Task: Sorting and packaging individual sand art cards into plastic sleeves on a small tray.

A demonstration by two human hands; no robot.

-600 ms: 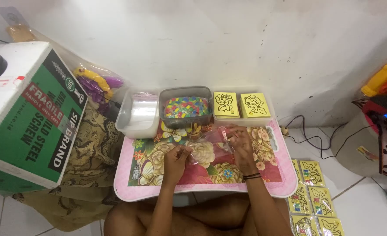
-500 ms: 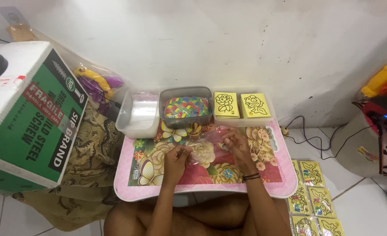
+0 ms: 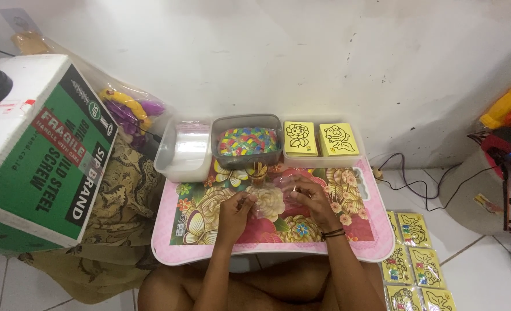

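Over the floral tray (image 3: pixel 347 242), both hands (image 3: pixel 236 207) (image 3: pixel 308 198) still pinching a clear bag (image 3: pixel 272 198), now drawn closer together.

Both hands sit together over a pink flowered lap table (image 3: pixel 370 245). The left hand (image 3: pixel 236 208) and right hand (image 3: pixel 309 197) pinch a small clear plastic bag (image 3: pixel 272 198) between them. Beyond it stand a clear tub (image 3: pixel 183 151), a grey tub of coloured pieces (image 3: pixel 248 141) and yellow picture cards (image 3: pixel 320 139). A green and white cardboard box (image 3: pixel 39 155) stands at left.
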